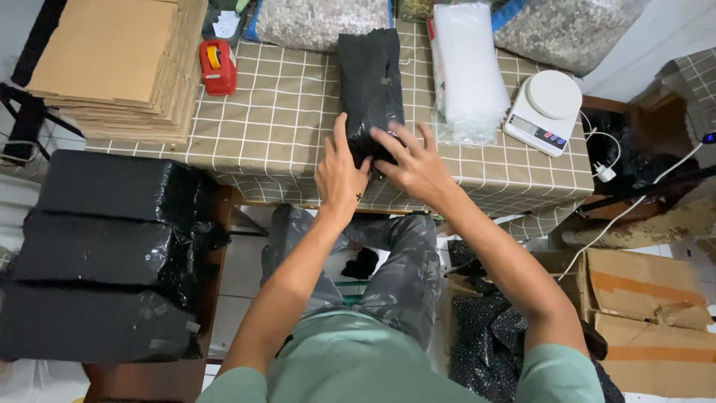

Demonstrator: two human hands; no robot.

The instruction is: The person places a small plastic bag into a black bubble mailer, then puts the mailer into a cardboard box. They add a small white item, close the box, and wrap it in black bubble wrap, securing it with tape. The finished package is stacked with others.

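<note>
Head view, hands (377, 168) on black package (370, 89), tape dispenser (217, 66), scale (544, 110) nearby

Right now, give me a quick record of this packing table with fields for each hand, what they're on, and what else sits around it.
Left hand: pressed on the near end of the black plastic-wrapped package
Right hand: fingers spread over the same near end
Package position: lying lengthwise on the checked tablecloth
Right of package: clear plastic bags, then a white kitchen scale
Left of package: red tape dispenser, stack of flat cardboard
Beside the person's left: stacked black wrapped parcels
</note>
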